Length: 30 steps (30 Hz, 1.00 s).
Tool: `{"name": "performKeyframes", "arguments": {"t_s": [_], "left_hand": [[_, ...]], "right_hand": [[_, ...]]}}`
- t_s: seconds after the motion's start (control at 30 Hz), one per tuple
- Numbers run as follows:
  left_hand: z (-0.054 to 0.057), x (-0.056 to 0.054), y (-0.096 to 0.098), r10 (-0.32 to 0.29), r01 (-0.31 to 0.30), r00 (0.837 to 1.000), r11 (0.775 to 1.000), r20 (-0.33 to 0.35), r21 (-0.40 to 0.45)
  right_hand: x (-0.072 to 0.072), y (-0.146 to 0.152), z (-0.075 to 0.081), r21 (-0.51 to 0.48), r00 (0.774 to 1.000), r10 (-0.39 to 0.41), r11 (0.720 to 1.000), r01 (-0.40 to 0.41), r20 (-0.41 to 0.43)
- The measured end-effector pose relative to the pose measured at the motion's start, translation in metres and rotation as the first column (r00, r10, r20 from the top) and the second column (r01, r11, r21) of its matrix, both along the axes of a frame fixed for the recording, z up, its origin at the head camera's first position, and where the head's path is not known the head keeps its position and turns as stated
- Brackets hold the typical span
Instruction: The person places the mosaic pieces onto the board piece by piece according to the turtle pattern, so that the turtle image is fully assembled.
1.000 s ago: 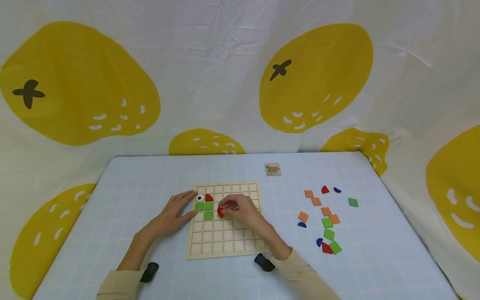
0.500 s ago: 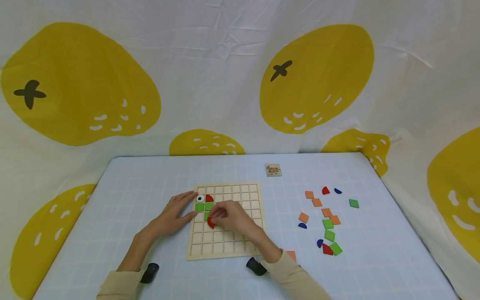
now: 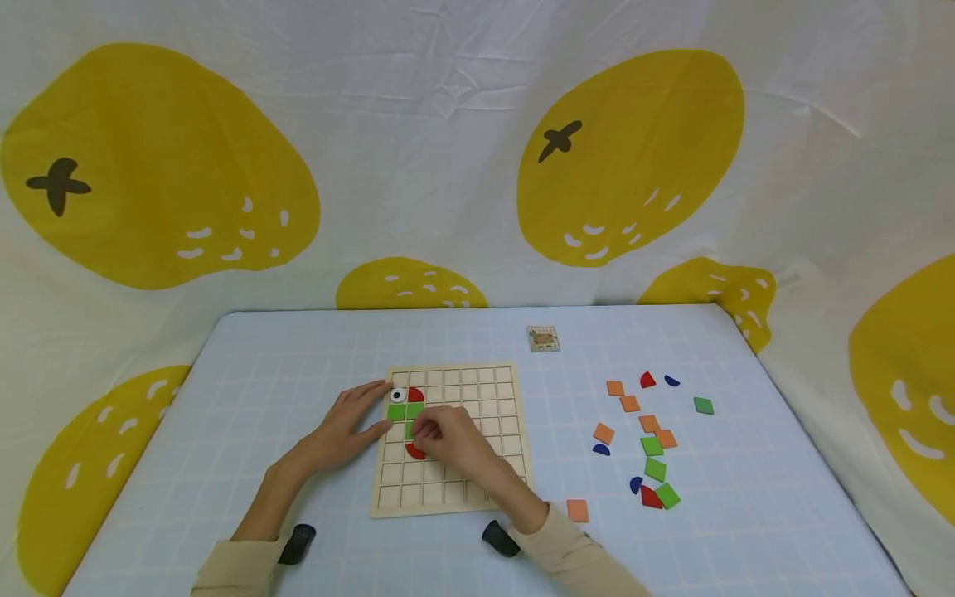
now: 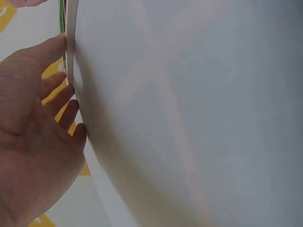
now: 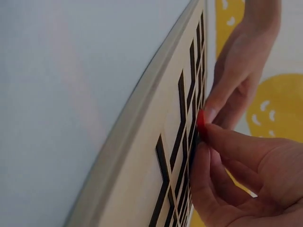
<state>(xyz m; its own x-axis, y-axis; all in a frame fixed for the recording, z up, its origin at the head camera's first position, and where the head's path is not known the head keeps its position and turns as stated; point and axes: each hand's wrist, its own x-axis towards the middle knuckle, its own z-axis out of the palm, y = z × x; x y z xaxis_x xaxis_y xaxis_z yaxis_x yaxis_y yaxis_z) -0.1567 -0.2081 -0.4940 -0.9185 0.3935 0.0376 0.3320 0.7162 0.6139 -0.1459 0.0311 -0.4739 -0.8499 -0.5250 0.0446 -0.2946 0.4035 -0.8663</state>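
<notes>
My right hand (image 3: pixel 455 438) pinches a red rounded tile (image 3: pixel 414 451) between thumb and fingers, at a cell just below the green tiles of the wooden grid board (image 3: pixel 452 494). In the right wrist view the red tile (image 5: pixel 202 124) stands slightly tilted at the board's face. My left hand (image 3: pixel 341 424) rests at the board's left edge, its fingers extended and touching the rim. Set in the board's upper left are a white eye tile (image 3: pixel 399 395), a red quarter-round tile (image 3: pixel 415 395) and green square tiles (image 3: pixel 395 412); one of these is partly hidden by my right fingers.
Loose tiles lie to the right of the board: orange squares (image 3: pixel 603 433), green squares (image 3: pixel 655 468), red quarter-rounds (image 3: pixel 647 380) and blue half-rounds (image 3: pixel 601 450). A lone orange square (image 3: pixel 578 511) lies near my right sleeve. A small picture card (image 3: pixel 543 338) sits behind the board.
My right hand has carried the red tile left and toward me, from right of the green tiles to the cell below them. My left hand has stayed put.
</notes>
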Motion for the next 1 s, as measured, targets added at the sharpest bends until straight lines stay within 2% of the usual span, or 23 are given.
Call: {"name": "performKeyframes", "arguments": {"t_s": [0.47, 1.0], "left_hand": [[0.004, 0.003, 0.002, -0.003, 0.003, 1.0, 1.0, -0.005, 0.01], [0.001, 0.001, 0.001, -0.012, 0.013, 1.0, 1.0, -0.01, 0.011]], "right_hand": [[0.008, -0.005, 0.004, 0.089, 0.998, -0.017, 0.996, 0.022, -0.054], [0.011, -0.007, 0.006, 0.154, 0.993, -0.048, 0.986, 0.064, -0.104]]}}
